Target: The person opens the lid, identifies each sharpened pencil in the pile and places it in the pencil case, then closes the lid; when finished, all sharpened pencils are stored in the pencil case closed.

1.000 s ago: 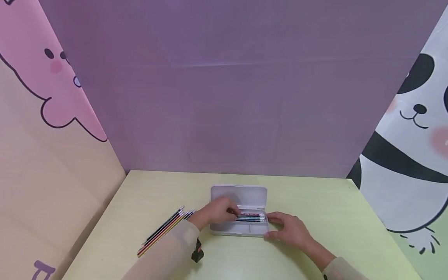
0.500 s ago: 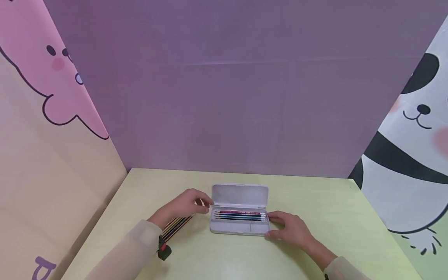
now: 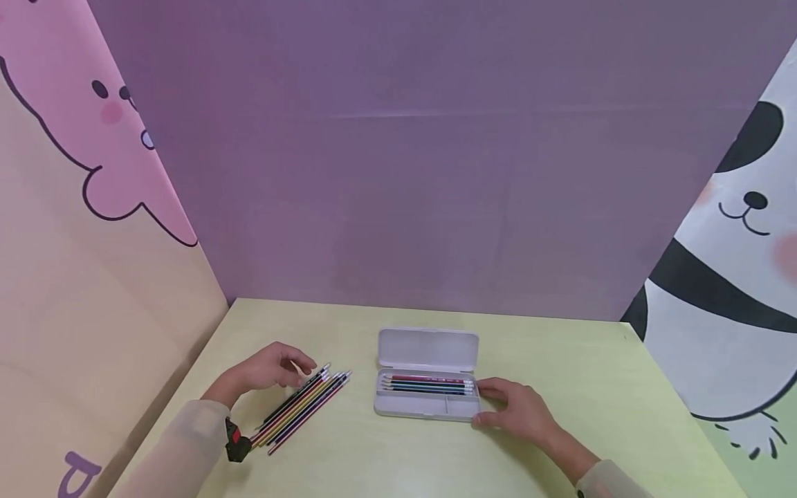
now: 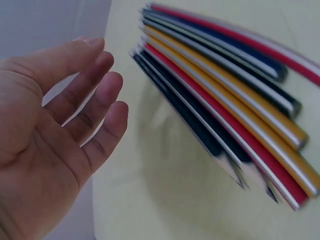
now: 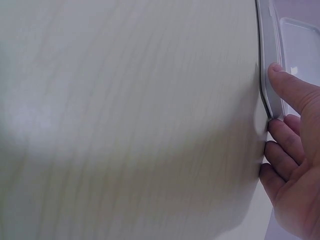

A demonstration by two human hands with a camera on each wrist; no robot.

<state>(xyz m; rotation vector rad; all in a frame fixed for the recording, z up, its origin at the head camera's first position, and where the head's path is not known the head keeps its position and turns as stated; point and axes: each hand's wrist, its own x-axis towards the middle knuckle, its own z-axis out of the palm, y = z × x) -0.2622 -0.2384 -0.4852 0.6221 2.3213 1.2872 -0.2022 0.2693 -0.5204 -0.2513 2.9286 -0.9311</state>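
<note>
An opened white pencil case (image 3: 411,403) stands mid-table in the head view, its lid (image 3: 428,349) tipped back. Several pencils (image 3: 427,386) lie side by side in its rear compartment. My right hand (image 3: 519,413) holds the case's right end, with the thumb at the front corner and the fingers at the side; the right wrist view shows the thumb against the case wall (image 5: 270,47). Left of the case lies a loose bundle of striped pencils (image 3: 305,409), black, red, yellow and blue. Beside their far ends hovers my left hand (image 4: 60,120), fingers loosely bent, holding nothing.
The pale yellow table (image 3: 548,360) reaches back to a purple wall (image 3: 423,207). Side panels carry a pink cartoon figure (image 3: 118,159) on the left and a panda (image 3: 741,277) on the right. A black device (image 3: 237,443) hangs at my left wrist.
My left hand has come out of the case and moved left, past the loose pencils to their far side. The pencils inside the case are uncovered. My right hand stays at the case's end.
</note>
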